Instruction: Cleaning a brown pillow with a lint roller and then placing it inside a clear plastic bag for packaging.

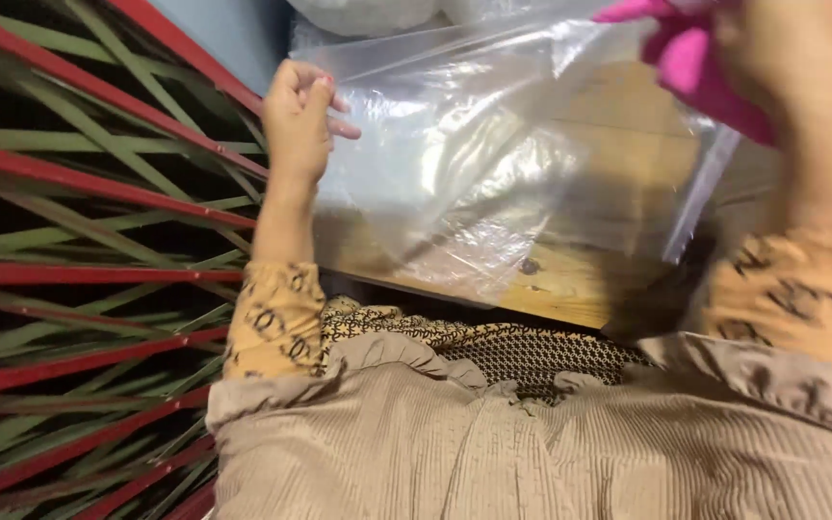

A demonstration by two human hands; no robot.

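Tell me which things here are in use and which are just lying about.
In use: clear plastic bag, pinched at its edge by the left hand; pink cloth, held by the right hand.
Lying about: wooden table; striped mat.

A large clear plastic bag (479, 164) is spread over the far wooden tabletop, crinkled and glossy, its left edge pinched up.

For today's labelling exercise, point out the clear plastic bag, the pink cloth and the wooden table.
clear plastic bag (474, 164): head view, crinkled middle of the bag.
pink cloth (695, 67): head view, fold beside the right hand.
wooden table (570, 284): head view, bare front edge.
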